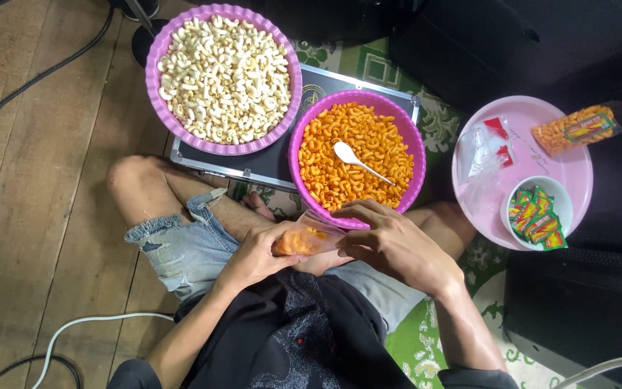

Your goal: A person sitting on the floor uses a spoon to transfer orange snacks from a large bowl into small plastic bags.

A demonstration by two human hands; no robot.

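Note:
My left hand grips a small clear plastic bag partly filled with orange macaroni snacks, held over my lap. My right hand pinches the bag's open top edge from the right. Just beyond the hands stands a purple bowl of orange macaroni snacks with a white spoon lying in it. To its upper left is a larger purple bowl heaped with pale macaroni snacks.
Both bowls rest on a dark flat case. A pink tray at right holds a filled sealed snack bag, empty clear bags and a white bowl of small sachets. Cables cross the wooden floor. Dark boxes stand at right.

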